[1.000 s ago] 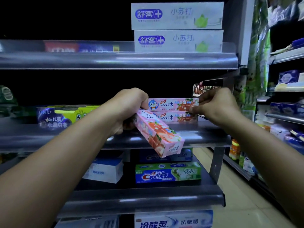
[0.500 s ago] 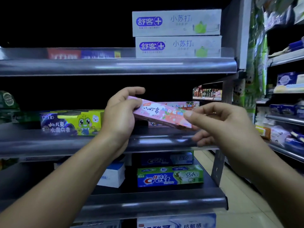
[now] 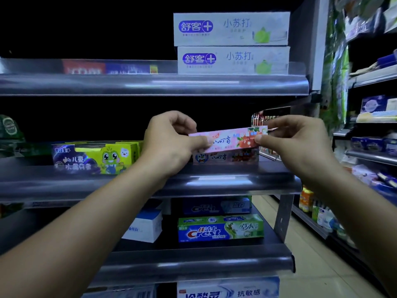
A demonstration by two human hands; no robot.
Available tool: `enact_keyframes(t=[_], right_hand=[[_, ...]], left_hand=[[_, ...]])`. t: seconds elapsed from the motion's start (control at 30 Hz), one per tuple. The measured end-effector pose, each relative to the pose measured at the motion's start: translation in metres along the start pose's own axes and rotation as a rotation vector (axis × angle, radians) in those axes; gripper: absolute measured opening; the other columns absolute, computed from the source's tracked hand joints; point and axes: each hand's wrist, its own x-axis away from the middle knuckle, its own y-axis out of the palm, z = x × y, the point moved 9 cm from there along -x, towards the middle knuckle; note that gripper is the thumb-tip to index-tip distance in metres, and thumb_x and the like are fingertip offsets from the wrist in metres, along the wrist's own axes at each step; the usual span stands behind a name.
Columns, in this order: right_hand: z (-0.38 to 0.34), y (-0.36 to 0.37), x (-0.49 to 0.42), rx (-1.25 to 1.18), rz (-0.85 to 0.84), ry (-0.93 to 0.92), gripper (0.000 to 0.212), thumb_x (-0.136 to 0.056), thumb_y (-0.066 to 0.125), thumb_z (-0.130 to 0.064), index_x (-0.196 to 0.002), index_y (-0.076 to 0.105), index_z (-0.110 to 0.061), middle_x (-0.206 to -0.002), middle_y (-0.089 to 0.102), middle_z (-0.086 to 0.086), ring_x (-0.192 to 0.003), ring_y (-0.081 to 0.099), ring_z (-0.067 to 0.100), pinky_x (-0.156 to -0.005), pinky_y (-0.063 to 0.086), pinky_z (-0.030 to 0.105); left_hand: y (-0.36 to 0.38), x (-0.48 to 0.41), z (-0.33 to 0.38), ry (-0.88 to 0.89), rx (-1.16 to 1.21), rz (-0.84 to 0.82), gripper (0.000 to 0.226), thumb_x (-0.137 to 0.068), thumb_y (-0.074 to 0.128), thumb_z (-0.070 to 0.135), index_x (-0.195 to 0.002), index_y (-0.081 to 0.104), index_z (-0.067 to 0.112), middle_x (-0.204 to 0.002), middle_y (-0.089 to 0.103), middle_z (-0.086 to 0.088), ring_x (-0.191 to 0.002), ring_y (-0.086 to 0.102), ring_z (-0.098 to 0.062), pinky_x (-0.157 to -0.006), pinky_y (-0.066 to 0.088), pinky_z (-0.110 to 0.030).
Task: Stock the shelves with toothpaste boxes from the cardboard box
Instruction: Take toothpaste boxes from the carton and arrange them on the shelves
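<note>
Right now both hands are up at the middle shelf [image 3: 214, 181], sharing one pink toothpaste box [image 3: 229, 139] between them. The left hand [image 3: 169, 143] pinches the box's left end, thumb in front and the other fingers [image 3: 184, 123] curled over the top. The right hand [image 3: 296, 143] pinches the right end the same way, its thumb pressed on the strawberry picture. The box lies lengthwise with its printed face toward the aisle and its right end a little higher. It sits directly above a matching pink box [image 3: 225, 157] that lies on the shelf just behind the front lip; whether the two touch, I cannot tell.

To the left on the same shelf, well apart from the hands, sits a row of green and purple children's toothpaste boxes [image 3: 90, 157] with a cartoon frog. On the upper shelf [image 3: 150, 84] two white boxes [image 3: 232, 29] are stacked at the right end, and a red and blue pack [image 3: 107, 67] shows blurred behind the clear shelf guard. On the lower shelf [image 3: 193, 263] a green and blue Crest box [image 3: 221, 230] lies in front of a blue Crest box [image 3: 217, 206], with a white and blue carton [image 3: 144, 226] to their left. More stocked shelving [image 3: 371, 76] runs along the right side of the aisle above a pale tiled floor [image 3: 311, 265].
</note>
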Motion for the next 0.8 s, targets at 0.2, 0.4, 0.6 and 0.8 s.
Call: enact_keyframes(t=[0.2, 0.4, 0.6, 0.8], right_hand=[[0.016, 0.009, 0.001, 0.26, -0.057, 0.036, 0.023, -0.068, 0.094, -0.025, -0.077, 0.074, -0.02, -0.072, 0.074, -0.001, -0.074, 0.071, 0.021, -0.071, 0.058, 0.041], [0.026, 0.007, 0.001, 0.311, -0.041, 0.099, 0.015, -0.07, 0.09, -0.026, -0.065, 0.076, -0.021, -0.065, 0.072, -0.003, -0.069, 0.067, 0.021, -0.063, 0.049, 0.032], [0.033, 0.013, -0.005, 0.309, -0.065, 0.16, 0.016, -0.07, 0.092, -0.026, -0.068, 0.077, -0.021, -0.069, 0.072, 0.0, -0.067, 0.065, 0.02, -0.062, 0.05, 0.032], [0.035, 0.018, -0.007, 0.363, -0.071, 0.174, 0.016, -0.073, 0.091, -0.03, -0.07, 0.077, -0.022, -0.07, 0.071, -0.004, -0.07, 0.065, 0.016, -0.06, 0.044, 0.028]], left_hand=[[0.005, -0.006, -0.009, 0.041, -0.47, -0.045, 0.039, -0.055, 0.1, 0.029, -0.075, 0.066, 0.023, -0.071, 0.072, 0.01, -0.075, 0.07, -0.01, -0.073, 0.054, -0.028], [-0.003, -0.011, -0.014, -0.019, -0.653, -0.069, 0.04, -0.054, 0.097, 0.039, -0.075, 0.065, 0.026, -0.08, 0.073, 0.007, -0.085, 0.069, -0.021, -0.081, 0.057, -0.035], [-0.001, -0.013, -0.021, -0.089, -0.707, -0.053, 0.028, -0.058, 0.092, 0.034, -0.07, 0.068, 0.025, -0.073, 0.072, 0.006, -0.077, 0.07, -0.023, -0.072, 0.058, -0.036], [0.001, -0.017, -0.026, -0.128, -0.727, -0.015, 0.03, -0.06, 0.09, 0.042, -0.07, 0.067, 0.027, -0.081, 0.07, 0.007, -0.082, 0.066, -0.023, -0.067, 0.044, -0.03]])
